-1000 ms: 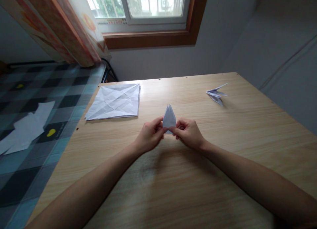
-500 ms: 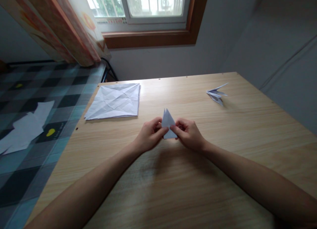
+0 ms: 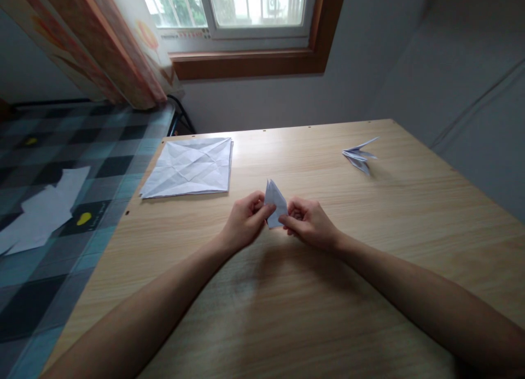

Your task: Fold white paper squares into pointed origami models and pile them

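Observation:
A small piece of folded white paper [image 3: 275,197] with a split, pointed top is held upright above the wooden table [image 3: 320,324]. My left hand [image 3: 245,219] pinches its left side, thumb on the near face and fingers behind. At the lower right edge, my right hand [image 3: 308,222] grips the paper between thumb and curled fingers. The paper hides some of the left fingertips.
Creased white sheets [image 3: 192,168] lie stacked at the table's back left. A folded paper piece with spread points [image 3: 359,156] lies at the back right. White paper scraps [image 3: 45,215] rest on a checked cloth [image 3: 110,174] to the left.
The folded paper has shifted slightly left and turned a little. My right thumb has slid down from the middle of the paper toward its lower right edge.

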Demonstrator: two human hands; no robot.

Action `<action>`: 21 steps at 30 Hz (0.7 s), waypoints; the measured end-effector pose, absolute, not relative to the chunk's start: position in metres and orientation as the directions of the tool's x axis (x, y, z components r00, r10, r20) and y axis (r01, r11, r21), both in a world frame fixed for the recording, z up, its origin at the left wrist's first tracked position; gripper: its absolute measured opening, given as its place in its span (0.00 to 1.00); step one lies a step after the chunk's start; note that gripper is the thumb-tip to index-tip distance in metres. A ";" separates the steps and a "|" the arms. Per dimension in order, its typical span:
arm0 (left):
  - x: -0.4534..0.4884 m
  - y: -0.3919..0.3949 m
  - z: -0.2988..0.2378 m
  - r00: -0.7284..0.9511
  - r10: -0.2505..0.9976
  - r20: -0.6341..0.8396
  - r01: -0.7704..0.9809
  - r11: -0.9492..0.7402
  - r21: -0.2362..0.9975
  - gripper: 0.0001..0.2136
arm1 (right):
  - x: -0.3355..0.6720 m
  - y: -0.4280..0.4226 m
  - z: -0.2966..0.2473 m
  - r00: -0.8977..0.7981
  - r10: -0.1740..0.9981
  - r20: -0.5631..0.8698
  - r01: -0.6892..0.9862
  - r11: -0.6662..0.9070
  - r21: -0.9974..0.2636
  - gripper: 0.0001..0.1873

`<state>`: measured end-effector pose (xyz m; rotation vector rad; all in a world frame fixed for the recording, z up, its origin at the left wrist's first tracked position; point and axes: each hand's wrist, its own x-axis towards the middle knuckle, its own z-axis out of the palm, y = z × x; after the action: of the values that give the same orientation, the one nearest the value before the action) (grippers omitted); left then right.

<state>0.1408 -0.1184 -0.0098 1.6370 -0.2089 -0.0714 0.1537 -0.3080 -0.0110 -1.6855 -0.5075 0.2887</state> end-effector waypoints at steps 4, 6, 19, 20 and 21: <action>0.140 -0.122 -0.006 0.987 -0.148 0.061 -0.052 0.065 0.996 0.16 | 0.154 -0.307 -0.014 0.906 0.409 0.106 0.136 -0.044 -0.990 0.19; 0.139 -0.123 -0.005 0.991 -0.123 0.056 -0.044 0.101 0.994 0.18 | 0.155 -0.306 -0.015 0.920 0.379 0.101 0.119 -0.024 -0.993 0.20; 0.138 -0.121 -0.001 0.974 -0.188 0.124 -0.158 -0.176 0.972 0.09 | 0.153 -0.308 -0.014 0.886 0.397 0.240 0.274 -0.031 -0.961 0.16; 0.138 -0.120 0.000 0.968 -0.215 0.128 -0.173 -0.205 0.963 0.10 | 0.154 -0.308 -0.013 0.878 0.397 0.269 0.308 -0.036 -0.951 0.16; 0.137 -0.120 0.000 0.960 -0.245 0.133 -0.188 -0.217 0.958 0.12 | 0.154 -0.308 -0.012 0.865 0.404 0.297 0.340 -0.036 -0.940 0.16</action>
<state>0.1371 -0.1195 -0.0002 1.7999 -0.3205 -0.0535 0.1541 -0.3083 -0.0118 -1.6381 -0.5883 0.0563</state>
